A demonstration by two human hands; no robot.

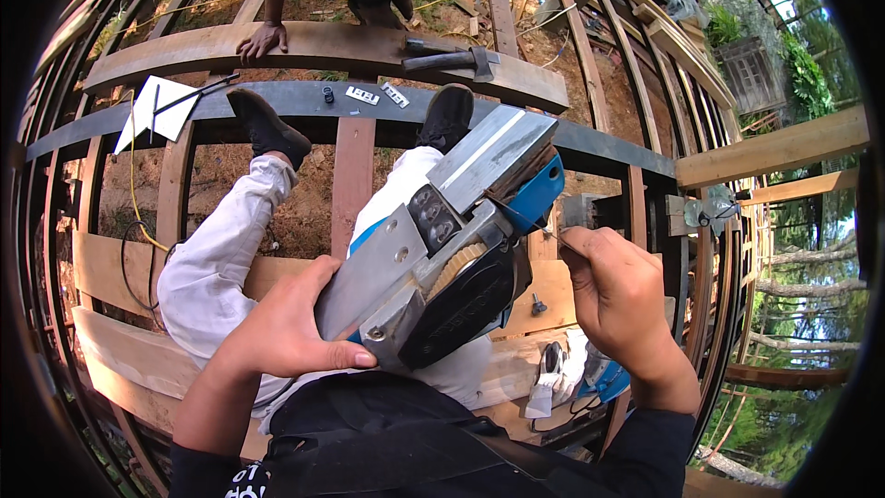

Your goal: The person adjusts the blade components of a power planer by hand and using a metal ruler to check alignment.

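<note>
An electric hand planer (442, 231) rests on my lap, turned so its metal sole and cutter drum face up. It has a blue body, a black side cover and a toothed tan belt partly showing. My left hand (300, 318) grips the near end of the planer, thumb on the metal edge. To the planer's right, my right hand (613, 286) is closed in a pinch by the blue front part; what its fingertips hold is too small to make out. A small dark knobbed bolt (537, 304) sits on the board between my lap and that hand.
Wooden joists and a dark metal beam (590, 140) cross over bare soil with gaps. A hatchet (456, 62) lies on the timber beyond my feet. Two slotted white plates (362, 94) and a white sheet (159, 115) rest there. Another person's hand (264, 41) leans on that timber.
</note>
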